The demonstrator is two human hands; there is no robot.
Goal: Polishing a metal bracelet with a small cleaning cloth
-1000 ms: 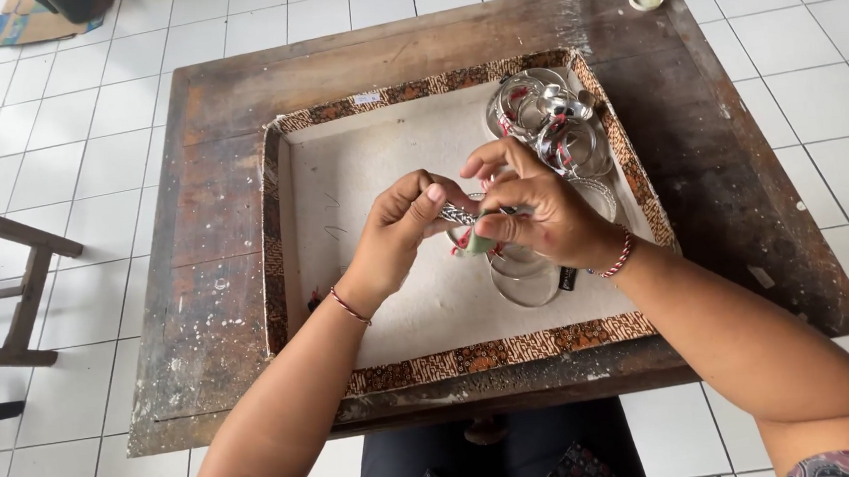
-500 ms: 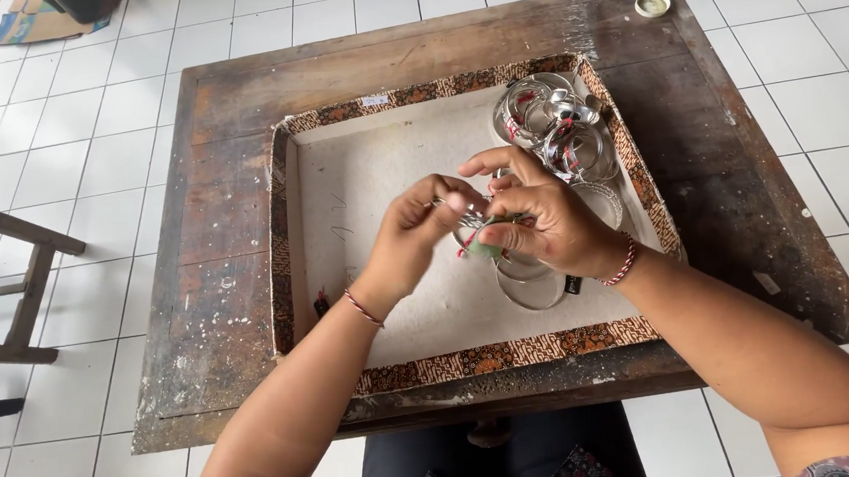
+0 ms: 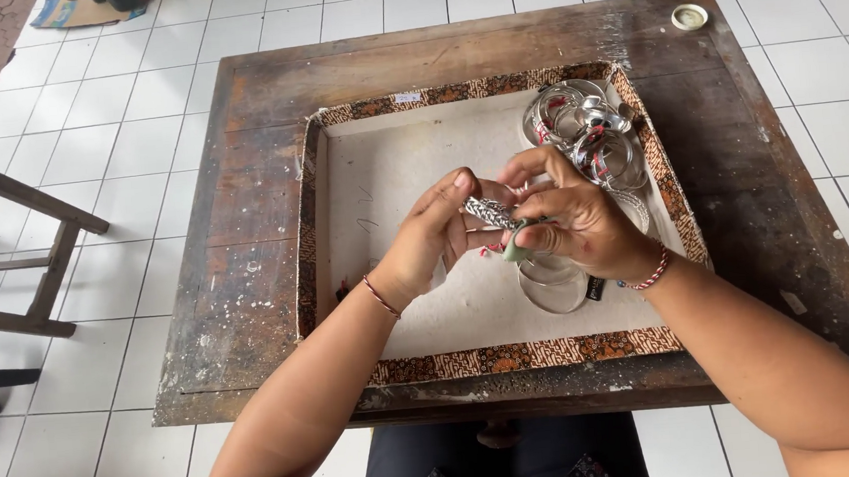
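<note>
Over a shallow tray (image 3: 322, 191) with a patterned brown border, both hands hold one silver braided bracelet (image 3: 488, 211). My left hand (image 3: 434, 233) pinches its left end with thumb and fingers. My right hand (image 3: 572, 216) grips the right end, where a pale green tag and a bit of pink string hang. Directly under my right hand lie clear round rings (image 3: 552, 281) on the tray's pale lining. A heap of silver bangles (image 3: 584, 130) sits in the tray's far right corner.
The tray rests on a worn dark wooden table (image 3: 248, 281) standing on white floor tiles. A small round white lid (image 3: 689, 17) lies at the table's far right corner. A wooden frame (image 3: 22, 247) stands to the left. My dark-clothed legs show below the table.
Both hands have stayed together over the tray, turning the bracelet slightly between the fingers. The view has shifted a little; the bangles and rings lie where they were.
</note>
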